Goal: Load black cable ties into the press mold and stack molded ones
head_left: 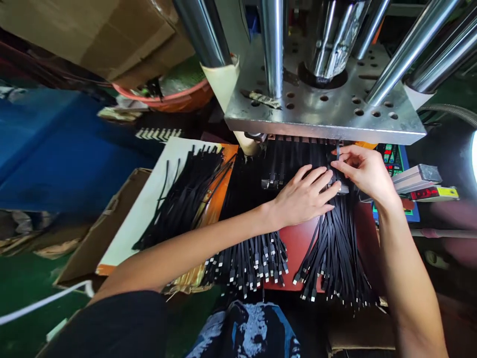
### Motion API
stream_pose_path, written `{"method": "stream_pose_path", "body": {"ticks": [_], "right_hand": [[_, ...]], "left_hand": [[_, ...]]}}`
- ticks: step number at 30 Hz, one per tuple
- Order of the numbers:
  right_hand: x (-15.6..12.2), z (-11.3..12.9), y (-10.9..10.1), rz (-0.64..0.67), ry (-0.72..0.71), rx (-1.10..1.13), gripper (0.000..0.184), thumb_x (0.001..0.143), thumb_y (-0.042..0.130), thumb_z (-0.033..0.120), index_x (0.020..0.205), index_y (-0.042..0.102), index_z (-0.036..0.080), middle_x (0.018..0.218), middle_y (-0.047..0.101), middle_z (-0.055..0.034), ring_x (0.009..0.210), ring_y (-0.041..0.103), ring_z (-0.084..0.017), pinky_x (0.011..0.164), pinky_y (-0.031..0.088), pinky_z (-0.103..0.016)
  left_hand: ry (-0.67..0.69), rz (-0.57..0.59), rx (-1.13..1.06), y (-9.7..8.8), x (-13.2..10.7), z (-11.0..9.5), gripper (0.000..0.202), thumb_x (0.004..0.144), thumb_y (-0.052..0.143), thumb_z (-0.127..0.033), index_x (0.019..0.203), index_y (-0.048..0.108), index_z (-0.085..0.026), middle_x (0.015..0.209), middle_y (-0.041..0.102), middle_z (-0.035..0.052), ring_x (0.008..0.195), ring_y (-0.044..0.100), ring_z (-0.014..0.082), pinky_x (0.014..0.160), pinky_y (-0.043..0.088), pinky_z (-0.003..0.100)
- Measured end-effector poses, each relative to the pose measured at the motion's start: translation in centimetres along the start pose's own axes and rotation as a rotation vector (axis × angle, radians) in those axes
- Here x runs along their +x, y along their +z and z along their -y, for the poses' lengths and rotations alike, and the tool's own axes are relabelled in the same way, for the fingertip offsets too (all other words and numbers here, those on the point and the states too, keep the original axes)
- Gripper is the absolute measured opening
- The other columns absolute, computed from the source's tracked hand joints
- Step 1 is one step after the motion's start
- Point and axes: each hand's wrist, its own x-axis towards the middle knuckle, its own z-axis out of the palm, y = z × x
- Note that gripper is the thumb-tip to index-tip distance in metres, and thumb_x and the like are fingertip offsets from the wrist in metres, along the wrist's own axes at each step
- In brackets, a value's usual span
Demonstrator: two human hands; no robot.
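My left hand [303,196] lies flat with its fingers stretched out, pressing on a row of black flat cables [335,243] just below a metal press plate [324,112]. My right hand [363,169] pinches one black cable end [338,151] at the plate's front edge, fingertips close to the left hand's. The cables hang toward me over a red pad [298,243], their metal plug ends fanned out. A second bundle of cables [253,258] hangs to the left of it.
A loose pile of black cables [182,199] lies on a white and orange board [149,209] to the left. Steel columns [274,44] rise from the press plate. An orange basin [175,99] and cardboard boxes [112,40] sit at the back left. A control panel [395,159] is at right.
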Motion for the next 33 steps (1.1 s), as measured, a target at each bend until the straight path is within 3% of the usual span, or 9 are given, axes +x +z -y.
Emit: {"method": "stream_pose_path", "body": {"ticks": [4,7,10,15,25,27,29,31,33], "right_hand": [[-2.1,0.8,-0.2,-0.173,-0.069,-0.176,0.040,0.094,0.070,0.037,0.132,0.072,0.022,0.104,0.074,-0.0071,0.071,0.066,-0.019,0.066,0.053,-0.032],[-4.8,1.4,-0.4,-0.051,-0.158,-0.395,0.041,0.101,0.052,0.025,0.135,0.074,0.025,0.114,0.069,-0.0118,0.096,0.070,-0.026,0.087,0.057,-0.040],[-5.3,1.4,0.0,0.042,-0.084,-0.586,0.055,0.100,0.040,0.017,0.148,0.068,0.024,0.110,0.064,-0.0141,0.098,0.069,-0.029,0.087,0.058,-0.041],[-0.9,0.3,1.0,0.010,0.030,-0.604,0.063,0.097,0.038,0.014,0.155,0.060,0.021,0.112,0.067,-0.0161,0.104,0.068,-0.032,0.094,0.057,-0.046],[6.9,0.5,1.3,0.043,0.127,-0.760,0.056,0.092,0.039,0.008,0.143,0.063,0.001,0.143,0.063,-0.0314,0.137,0.056,-0.045,0.113,0.043,-0.062],[5.5,1.7,1.0,0.054,0.111,-0.753,0.059,0.092,0.039,0.009,0.146,0.060,0.004,0.143,0.063,-0.0301,0.135,0.059,-0.045,0.110,0.047,-0.062],[0.9,3.5,0.5,0.023,0.057,-0.708,0.063,0.093,0.037,0.014,0.154,0.055,0.010,0.146,0.062,-0.0269,0.132,0.062,-0.043,0.107,0.050,-0.062],[-6.6,5.1,0.3,-0.105,0.014,-0.572,0.064,0.098,0.035,0.027,0.160,0.051,0.021,0.145,0.063,-0.0222,0.129,0.065,-0.041,0.108,0.053,-0.062],[-15.7,5.9,0.7,-0.284,0.150,-0.442,0.058,0.098,0.040,0.046,0.154,0.055,0.040,0.137,0.069,-0.0159,0.122,0.070,-0.041,0.105,0.056,-0.062]], "left_hand": [[-0.120,0.038,0.024,-0.1,0.0,-1.8,0.046,0.108,0.055,-0.036,0.150,0.058,-0.015,0.156,0.058,0.0156,0.149,0.050,0.0317,0.125,0.038,0.053],[-0.148,0.076,0.013,-0.2,-0.1,-2.7,0.059,0.105,0.060,-0.042,0.156,0.052,-0.012,0.164,0.050,0.0194,0.155,0.043,0.0356,0.127,0.035,0.058],[-0.199,0.099,-0.078,-0.1,0.7,-2.2,0.068,0.106,0.054,-0.050,0.158,0.049,-0.007,0.168,0.044,0.0224,0.158,0.038,0.0370,0.130,0.028,0.063],[-0.323,0.091,-0.196,0.5,4.3,1.4,0.062,0.110,0.044,-0.040,0.159,0.046,-0.004,0.169,0.041,0.0230,0.160,0.034,0.0380,0.131,0.018,0.068],[-0.353,0.146,-0.252,1.3,9.9,6.7,0.047,0.111,0.034,-0.026,0.133,0.068,-0.001,0.137,0.070,0.0253,0.131,0.066,0.0328,0.118,0.046,0.049],[-0.318,0.100,-0.310,-0.2,8.4,5.6,0.045,0.109,0.042,-0.024,0.142,0.062,-0.002,0.150,0.062,0.0247,0.144,0.057,0.0325,0.124,0.041,0.049],[-0.254,0.020,-0.441,-3.0,4.0,2.9,0.051,0.105,0.051,-0.022,0.152,0.053,-0.002,0.164,0.049,0.0233,0.156,0.042,0.0315,0.131,0.031,0.049],[-0.221,0.019,-0.707,-6.5,-3.3,-0.8,0.048,0.105,0.053,-0.025,0.150,0.059,-0.010,0.163,0.052,0.0172,0.157,0.042,0.0272,0.133,0.032,0.044],[-0.233,0.218,-1.033,-9.5,-12.1,-4.7,0.040,0.107,0.054,-0.036,0.145,0.066,-0.033,0.151,0.067,0.0016,0.145,0.057,0.0224,0.128,0.042,0.039]]}}
